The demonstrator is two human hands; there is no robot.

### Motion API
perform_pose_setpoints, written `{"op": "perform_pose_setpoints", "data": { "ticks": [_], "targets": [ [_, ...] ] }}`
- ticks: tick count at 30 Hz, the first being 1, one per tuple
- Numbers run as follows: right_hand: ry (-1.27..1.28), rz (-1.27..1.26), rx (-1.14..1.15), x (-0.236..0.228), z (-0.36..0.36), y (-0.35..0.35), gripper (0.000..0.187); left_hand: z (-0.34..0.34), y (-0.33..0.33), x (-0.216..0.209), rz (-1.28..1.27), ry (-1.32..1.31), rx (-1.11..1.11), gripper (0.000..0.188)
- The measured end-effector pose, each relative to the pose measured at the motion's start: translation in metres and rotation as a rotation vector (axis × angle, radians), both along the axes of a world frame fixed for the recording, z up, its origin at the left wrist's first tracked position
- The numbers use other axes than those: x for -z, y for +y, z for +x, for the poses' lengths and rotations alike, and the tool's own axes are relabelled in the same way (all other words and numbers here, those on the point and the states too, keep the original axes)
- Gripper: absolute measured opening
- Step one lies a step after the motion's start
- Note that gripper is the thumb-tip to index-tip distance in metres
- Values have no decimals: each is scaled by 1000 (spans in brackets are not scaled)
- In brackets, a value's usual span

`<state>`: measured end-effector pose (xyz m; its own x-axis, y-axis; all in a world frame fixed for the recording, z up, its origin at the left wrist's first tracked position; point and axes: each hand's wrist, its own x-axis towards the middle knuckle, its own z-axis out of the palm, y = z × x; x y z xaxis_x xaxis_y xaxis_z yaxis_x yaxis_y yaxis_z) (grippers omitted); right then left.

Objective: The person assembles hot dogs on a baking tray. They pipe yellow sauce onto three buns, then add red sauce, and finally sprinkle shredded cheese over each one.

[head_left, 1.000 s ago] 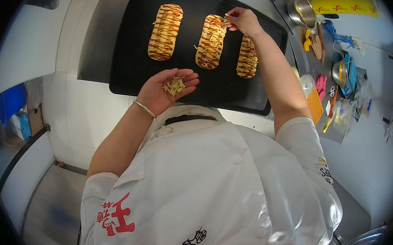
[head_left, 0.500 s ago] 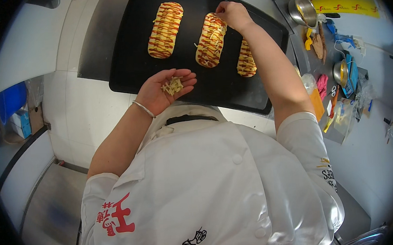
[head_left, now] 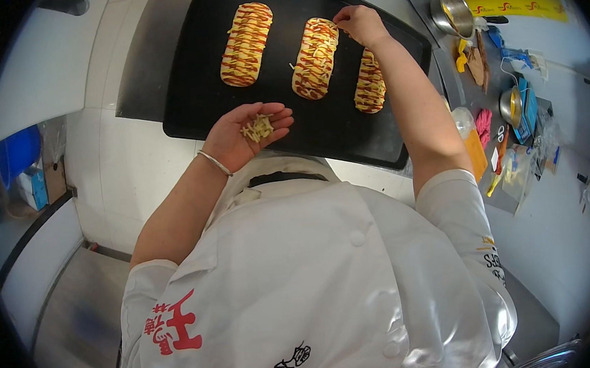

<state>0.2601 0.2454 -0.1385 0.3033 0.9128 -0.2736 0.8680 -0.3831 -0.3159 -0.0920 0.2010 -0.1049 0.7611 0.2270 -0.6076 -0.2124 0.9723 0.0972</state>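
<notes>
My left hand [head_left: 245, 134] is palm up near the tray's front edge, fingers extended, with a small pile of shredded cheese [head_left: 257, 128] cupped in it. Fingers pinched together, my right hand [head_left: 361, 25] hovers just right of the far end of the middle long bread [head_left: 315, 61]. Whatever its fingertips hold is too small to make out. Pale shreds lie over that bread among red-brown and yellow sauce stripes. Similar striped breads lie to its left [head_left: 247, 45] and right [head_left: 369, 86]; my right forearm passes close beside the latter. All three rest on a black baking tray [head_left: 197, 98].
The tray sits on a steel surface [head_left: 140, 72]. Along the right stand a metal bowl [head_left: 452, 14], a yellow roll [head_left: 515, 4], a smaller bowl [head_left: 510, 107] on a blue device [head_left: 526, 110], and a pink cloth [head_left: 484, 124]. Pale floor tiles [head_left: 146, 160] show left below.
My right hand has shifted slightly right, away from the middle bread's far end, its fingers still pinched. My left hand stays nearly in place with the cheese.
</notes>
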Motion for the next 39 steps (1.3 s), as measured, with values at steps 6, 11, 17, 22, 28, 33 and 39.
{"op": "perform_pose_setpoints", "data": {
  "ticks": [6, 11, 17, 22, 28, 33, 39],
  "targets": [
    [73, 6, 23, -4, 0, -5, 21, 1, 0, 1, 6, -7, 3, 34],
    [166, 16, 13, -2, 0, -9, 25, 1, 0, 1, 6, -13, 8, 34],
    [81, 57, 35, -11, -10, -10, 22, 0, -1, 2, 4, -22, -2, 33],
    [97, 60, 41, -11, -12, -8, 18, 0, -2, 2, 14, 7, -9, 33],
    [7, 163, -48, 3, -9, -10, 17, -2, -1, 3, 5, -7, -8, 34],
    [242, 188, 62, -15, -23, -33, 15, -6, 1, 7, 10, -24, -22, 34],
    [488, 153, 38, -4, -56, -98, 15, -7, 1, 7, 15, -6, -16, 34]
  ]
}}
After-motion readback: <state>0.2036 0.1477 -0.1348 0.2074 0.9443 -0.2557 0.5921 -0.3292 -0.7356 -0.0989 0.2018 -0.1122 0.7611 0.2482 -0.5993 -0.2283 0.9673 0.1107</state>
